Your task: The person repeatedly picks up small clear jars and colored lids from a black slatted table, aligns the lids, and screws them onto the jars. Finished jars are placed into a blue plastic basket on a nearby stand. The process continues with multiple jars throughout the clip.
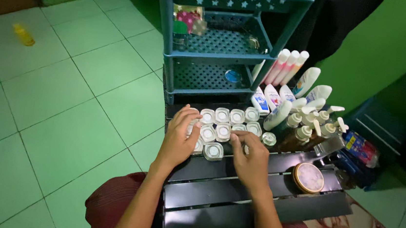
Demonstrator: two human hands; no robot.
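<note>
Far left, a small yellow bottle (24,35) lies alone on the pale green floor tiles (68,92), which stretch wide and bare up to the dark slatted table (235,190). At the table's left edge the left hand (179,139) rests palm down, fingers spread loosely and laid over the leftmost of the small white jars (221,125), gripping none of them. The jars sit packed in rows, touching one another, toward the table's far side, just in front of the teal plastic rack (218,56) that closes off the back. The right hand (253,160) sits beside the cluster's near right corner, its fingers curled with the tips on a jar; whether it pinches the jar I cannot tell. Near slats in front of both hands lie open. To the right, a round gold-rimmed tin (308,177) lies flat near the table's right edge, and pump bottles (315,121) and tubes (285,67) crowd the far right corner.
</note>
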